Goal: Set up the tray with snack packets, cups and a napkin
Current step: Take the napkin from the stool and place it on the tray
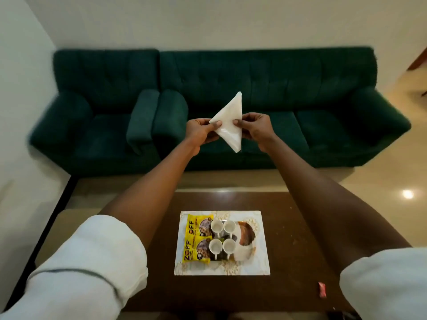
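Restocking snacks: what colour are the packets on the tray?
Yellow snack packets, with black lettering; head view.

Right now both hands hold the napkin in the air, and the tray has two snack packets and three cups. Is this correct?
No. The head view shows four cups on the tray, not three. The rest holds: the left hand and right hand hold the napkin in the air, and two snack packets lie on the tray.

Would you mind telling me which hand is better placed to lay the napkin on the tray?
The right hand, probably. It and the left hand both pinch the napkin, but the tray is bare on the right; packets and cups fill its left and middle.
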Demonstrator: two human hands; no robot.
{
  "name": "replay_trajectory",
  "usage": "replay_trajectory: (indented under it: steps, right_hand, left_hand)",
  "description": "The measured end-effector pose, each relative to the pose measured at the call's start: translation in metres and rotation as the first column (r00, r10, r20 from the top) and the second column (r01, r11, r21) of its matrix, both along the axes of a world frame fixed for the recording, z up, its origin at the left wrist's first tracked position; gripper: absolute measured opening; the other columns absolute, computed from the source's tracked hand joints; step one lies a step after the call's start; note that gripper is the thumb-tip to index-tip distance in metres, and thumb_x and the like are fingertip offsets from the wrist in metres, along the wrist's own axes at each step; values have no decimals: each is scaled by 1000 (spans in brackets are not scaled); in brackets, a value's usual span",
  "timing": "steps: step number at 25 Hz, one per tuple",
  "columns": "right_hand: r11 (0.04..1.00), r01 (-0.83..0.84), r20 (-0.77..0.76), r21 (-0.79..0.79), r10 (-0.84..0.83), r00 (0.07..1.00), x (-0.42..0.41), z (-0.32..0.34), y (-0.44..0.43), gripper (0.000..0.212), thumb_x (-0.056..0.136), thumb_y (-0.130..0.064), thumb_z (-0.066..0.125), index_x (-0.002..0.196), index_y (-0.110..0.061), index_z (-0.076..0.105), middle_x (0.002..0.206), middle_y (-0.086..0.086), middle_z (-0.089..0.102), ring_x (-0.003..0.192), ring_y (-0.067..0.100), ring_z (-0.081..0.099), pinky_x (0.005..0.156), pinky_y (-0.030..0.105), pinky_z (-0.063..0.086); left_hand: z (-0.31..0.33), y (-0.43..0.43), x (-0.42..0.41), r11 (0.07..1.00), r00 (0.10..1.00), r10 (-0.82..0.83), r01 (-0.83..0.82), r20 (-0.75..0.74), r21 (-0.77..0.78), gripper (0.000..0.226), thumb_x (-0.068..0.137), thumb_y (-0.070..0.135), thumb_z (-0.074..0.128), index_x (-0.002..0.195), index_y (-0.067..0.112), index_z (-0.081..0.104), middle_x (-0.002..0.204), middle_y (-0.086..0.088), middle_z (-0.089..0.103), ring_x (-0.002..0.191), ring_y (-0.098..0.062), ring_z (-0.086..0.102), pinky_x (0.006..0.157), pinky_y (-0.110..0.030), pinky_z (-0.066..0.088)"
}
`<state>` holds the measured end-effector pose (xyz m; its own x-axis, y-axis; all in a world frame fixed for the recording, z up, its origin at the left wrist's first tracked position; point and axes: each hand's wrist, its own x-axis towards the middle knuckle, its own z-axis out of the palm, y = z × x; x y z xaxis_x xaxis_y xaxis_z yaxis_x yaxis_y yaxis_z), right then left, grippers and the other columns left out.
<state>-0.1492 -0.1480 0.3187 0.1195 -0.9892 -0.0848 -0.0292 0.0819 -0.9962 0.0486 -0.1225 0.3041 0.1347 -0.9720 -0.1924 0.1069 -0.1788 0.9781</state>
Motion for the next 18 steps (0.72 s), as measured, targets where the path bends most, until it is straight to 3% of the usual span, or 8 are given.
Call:
replay_trajectory:
  steps: [4,9,13,16,18]
  right_hand:
    - [983,57,-12,174,-56,998,-38,-80,14,32,86,-7,81,112,7,69,102,9,77,88,21,77,67,30,64]
    - [889,104,-107,445,-62,992,-69,-217,37,33,94,5,68,127,9,62,99,10,70,74,14,73,59,22,62]
    - [756,202,-234,623,-67,970,-107,-343,83,11,95,5,66,100,-5,66,96,8,70,85,20,71,64,23,62]
    - [665,270,-357,696,-5,934,-123,-428,105,21,97,3,66,88,-16,61,99,8,67,87,21,68,54,20,58]
    - [629,292,-399,720,31,916,-125,-475,119,19,97,0,67,90,-17,60,113,13,65,99,26,69,58,20,60]
  left_hand:
    - [-75,6,-37,989,998,-48,43,39,139,35,88,10,80,118,-5,69,111,-16,77,97,-27,77,82,-37,66]
    - [-211,20,-66,939,983,-142,96,118,330,27,90,2,76,115,-6,69,100,-17,72,78,-20,71,65,-25,62]
    - [-335,82,-89,860,978,-180,105,105,500,19,88,0,77,106,-7,72,90,-20,69,71,-26,65,73,-38,59]
    - [-415,119,-95,810,972,-202,99,116,577,23,87,-3,77,108,-12,72,87,-20,69,74,-28,64,74,-41,58]
    - [-452,141,-98,792,965,-241,136,101,595,16,90,-6,71,106,-11,71,87,-22,68,76,-27,63,67,-37,54]
